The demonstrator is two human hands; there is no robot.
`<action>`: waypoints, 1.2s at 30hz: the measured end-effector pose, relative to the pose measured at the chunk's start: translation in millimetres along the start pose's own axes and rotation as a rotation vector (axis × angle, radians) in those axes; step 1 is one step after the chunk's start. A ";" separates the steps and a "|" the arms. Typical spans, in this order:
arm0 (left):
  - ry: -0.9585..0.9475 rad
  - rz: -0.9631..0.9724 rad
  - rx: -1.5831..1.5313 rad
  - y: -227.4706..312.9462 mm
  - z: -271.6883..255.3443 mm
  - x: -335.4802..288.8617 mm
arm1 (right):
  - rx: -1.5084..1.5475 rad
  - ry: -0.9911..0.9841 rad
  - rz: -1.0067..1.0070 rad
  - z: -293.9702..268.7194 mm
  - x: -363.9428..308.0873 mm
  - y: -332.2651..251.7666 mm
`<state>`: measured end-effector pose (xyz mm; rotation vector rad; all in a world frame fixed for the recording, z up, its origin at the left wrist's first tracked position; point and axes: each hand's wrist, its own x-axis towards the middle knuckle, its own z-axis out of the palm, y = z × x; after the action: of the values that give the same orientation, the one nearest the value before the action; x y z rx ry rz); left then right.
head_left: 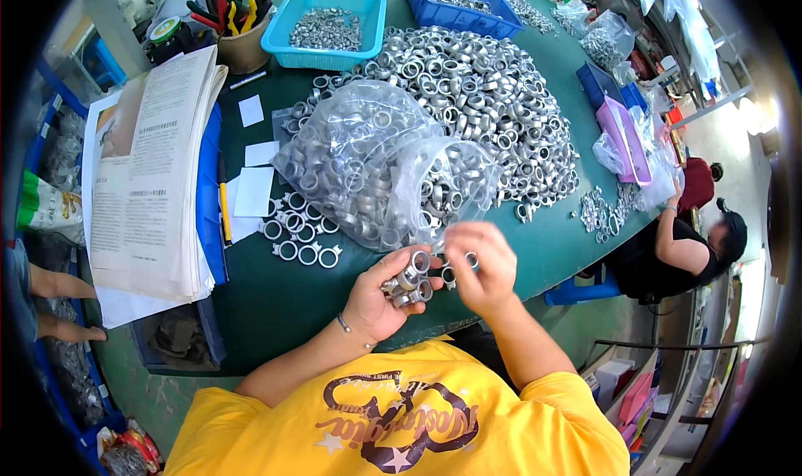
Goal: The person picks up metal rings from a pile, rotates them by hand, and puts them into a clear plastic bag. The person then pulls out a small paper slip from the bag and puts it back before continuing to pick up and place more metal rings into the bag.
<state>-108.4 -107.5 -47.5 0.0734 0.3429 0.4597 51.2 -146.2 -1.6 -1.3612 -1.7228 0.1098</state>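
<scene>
My left hand (378,299) is closed around several silver metal rings (412,284) with small lugs, held in front of my chest. Just to its right is my right hand (484,269), its fingers curled and smeared by motion. A couple more metal rings (449,274) show below those fingers; whether they are held or lie on the table I cannot tell. Beyond both hands, a clear plastic bag (359,142) full of the same rings lies with its mouth toward me. Behind it spreads a large heap of loose rings (480,91). Several rings (307,254) lie left of the bag.
The green table (259,317) carries a turquoise basin (326,58) and a blue basin (459,29) of small parts. Newspapers (146,183) are stacked at left, near a pot of pliers (242,50). At right, a person (681,250) sits near a purple tray (622,142).
</scene>
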 end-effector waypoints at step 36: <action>-0.073 0.037 0.117 -6.8 -7.4 3.9 | 0.279 -0.098 0.241 1.7 -5.7 -11.9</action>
<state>-104.7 -111.8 -56.7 0.2102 0.2969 0.4726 41.2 -154.7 0.9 -1.3639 -1.5482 0.5403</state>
